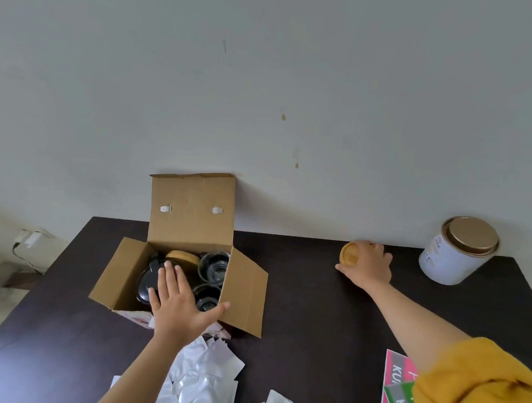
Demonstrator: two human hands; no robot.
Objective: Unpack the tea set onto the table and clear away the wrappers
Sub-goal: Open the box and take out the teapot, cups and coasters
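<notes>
Cardboard fills the left-centre of the head view: an open box [182, 266] stands on the dark table [309, 306], its back flap upright against the wall. Inside it show a dark glass pot [148, 285], a wooden lid [182, 256] behind it, and two glass cups [215, 266] toward the right side. The left hand [178, 305] hovers over the box, fingers spread flat and holding nothing. At right-centre, well apart from the box, the right hand [368, 265] is closed around a round wooden-topped piece [349, 254] at table level near the wall; whether this piece already rests on the table I cannot tell. A white tin [456, 251] leans at the far right. White wrappers [202, 377] lie heaped at the lower centre, just in front of the box, and a printed packet [399, 378] shows at the lower right. Most of the set seems to be still boxed. The risk I see: glass knocking glass if a cup is lifted carelessly, or the loose wrappers sliding off the near edge when brushed by an arm.
</notes>
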